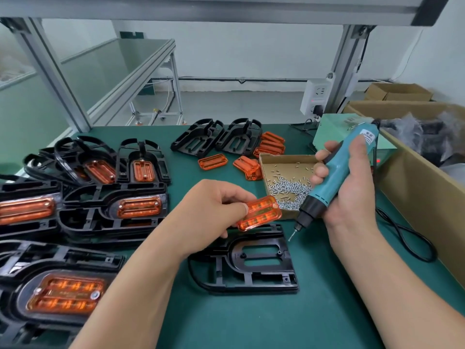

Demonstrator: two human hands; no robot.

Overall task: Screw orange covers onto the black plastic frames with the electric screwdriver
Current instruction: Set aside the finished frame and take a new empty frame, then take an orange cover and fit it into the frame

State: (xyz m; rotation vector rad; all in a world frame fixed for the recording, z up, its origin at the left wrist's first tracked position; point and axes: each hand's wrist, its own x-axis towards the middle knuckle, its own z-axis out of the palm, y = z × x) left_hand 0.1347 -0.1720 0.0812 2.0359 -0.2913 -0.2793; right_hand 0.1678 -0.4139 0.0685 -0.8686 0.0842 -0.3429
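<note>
An orange cover is being pinched by the left hand just above an empty black frame lying on the green mat; the electric screwdriver is being gripped, tip down, by the right hand beside the screw tray.

A green table stands under an aluminium frame. Behind it a white wall meets a grey floor; another bench stands at left, a socket box on the right post.
</note>
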